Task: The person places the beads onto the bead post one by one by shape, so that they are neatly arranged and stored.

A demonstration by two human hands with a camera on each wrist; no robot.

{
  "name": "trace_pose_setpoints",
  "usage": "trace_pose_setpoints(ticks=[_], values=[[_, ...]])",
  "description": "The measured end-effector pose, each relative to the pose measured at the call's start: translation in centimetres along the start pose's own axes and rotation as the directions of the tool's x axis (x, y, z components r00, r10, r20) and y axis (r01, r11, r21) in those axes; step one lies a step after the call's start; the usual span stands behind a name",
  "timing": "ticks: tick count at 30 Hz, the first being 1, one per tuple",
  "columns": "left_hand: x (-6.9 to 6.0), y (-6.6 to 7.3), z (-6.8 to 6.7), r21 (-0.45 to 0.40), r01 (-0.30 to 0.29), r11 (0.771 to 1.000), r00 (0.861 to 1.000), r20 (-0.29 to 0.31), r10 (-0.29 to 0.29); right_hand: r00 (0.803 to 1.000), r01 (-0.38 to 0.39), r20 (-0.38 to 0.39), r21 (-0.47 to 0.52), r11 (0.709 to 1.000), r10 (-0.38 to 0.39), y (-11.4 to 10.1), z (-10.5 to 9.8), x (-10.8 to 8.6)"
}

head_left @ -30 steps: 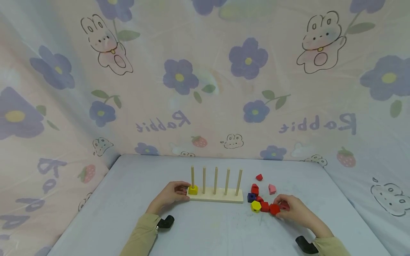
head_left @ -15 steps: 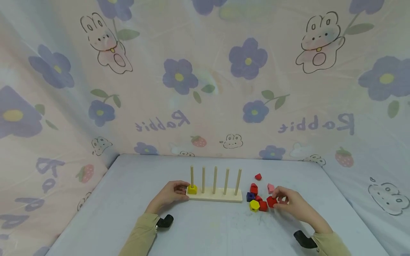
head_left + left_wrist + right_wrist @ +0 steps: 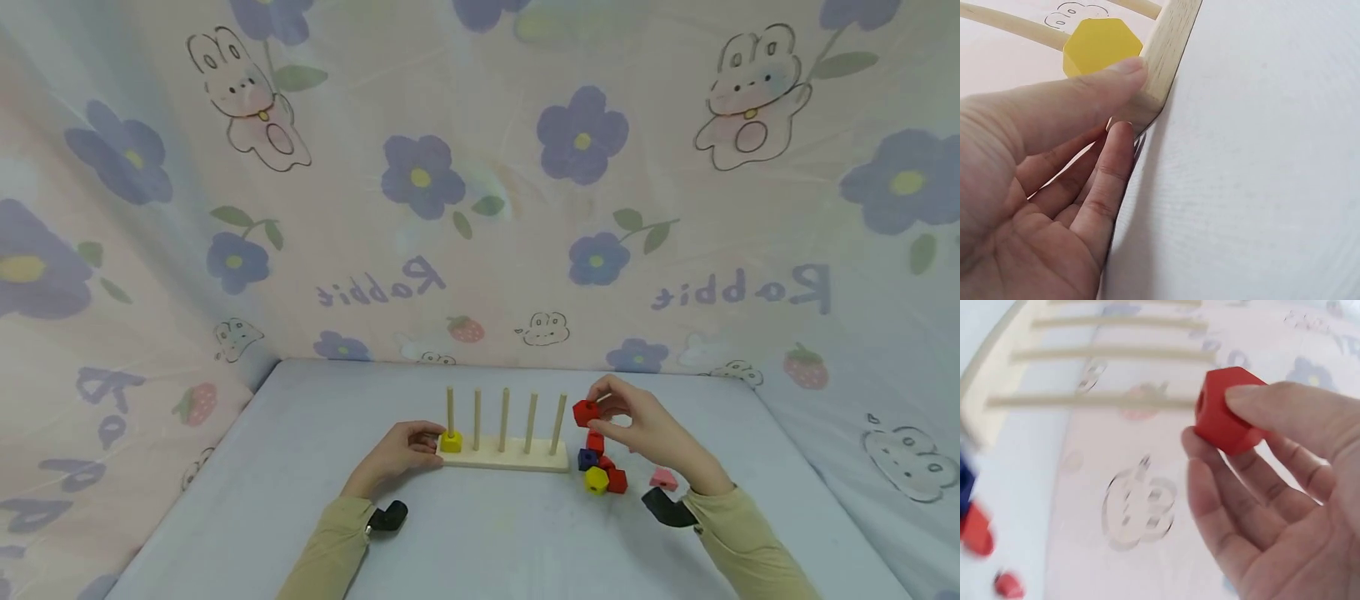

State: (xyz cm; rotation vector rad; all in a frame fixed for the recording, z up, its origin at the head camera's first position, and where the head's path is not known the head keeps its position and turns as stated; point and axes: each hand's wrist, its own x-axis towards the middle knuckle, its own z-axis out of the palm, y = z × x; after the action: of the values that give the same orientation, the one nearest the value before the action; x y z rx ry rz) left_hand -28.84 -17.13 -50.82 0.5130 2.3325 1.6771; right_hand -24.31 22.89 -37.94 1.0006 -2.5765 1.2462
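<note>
Left hand (image 3: 396, 454) grips the left end of the peg board (image 3: 517, 459), presumably to steady it. At its three o'clock, a yellow block (image 3: 450, 444) surrounds the leftmost peg (image 3: 450, 408). Past the rightmost peg (image 3: 558, 423), at a depth hard to judge, a red block (image 3: 585, 414) lies at nine o'clock from the right hand (image 3: 643, 423), which pinches its sides, apparently leaving the hole (image 3: 1201, 402) unobstructed.

Pegs (image 3: 504, 421): right hand's (image 3: 645, 425) 9 o'clock, gaps between.
Blocks (image 3: 606, 463): obstruct its 7-to-8 o'clock.
Base (image 3: 516, 457): left hand (image 3: 397, 457) fills 9 o'clock; room at 6.
Beneath right hand: possibly obstructed.
</note>
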Motion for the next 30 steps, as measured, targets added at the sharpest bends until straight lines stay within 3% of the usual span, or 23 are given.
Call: trace_pose_setpoints(ticks=[5,10,21,30], values=[[0.1,0.3,0.0,-0.026,-0.014,1.000,1.000,0.013,0.014,0.996,0.075,-0.044,0.018,0.997,-0.075,-3.9,0.8,2.8],[0.0,0.5,0.0,-0.006,-0.012,1.000,1.000,0.006,0.012,0.991,0.122,-0.059,0.108,0.987,-0.116,-6.6,2.1,4.7],[-0.2,0.7,0.0,-0.007,0.000,1.000,1.000,-0.001,0.000,0.977,0.178,-0.148,0.198,0.964,-0.150,-8.4,7.3,7.4],[-0.3,0.5,-0.1,0.078,0.016,0.997,1.000,-0.003,-0.016,0.956,0.239,-0.212,0.153,0.959,-0.204,-9.4,11.0,9.1]])
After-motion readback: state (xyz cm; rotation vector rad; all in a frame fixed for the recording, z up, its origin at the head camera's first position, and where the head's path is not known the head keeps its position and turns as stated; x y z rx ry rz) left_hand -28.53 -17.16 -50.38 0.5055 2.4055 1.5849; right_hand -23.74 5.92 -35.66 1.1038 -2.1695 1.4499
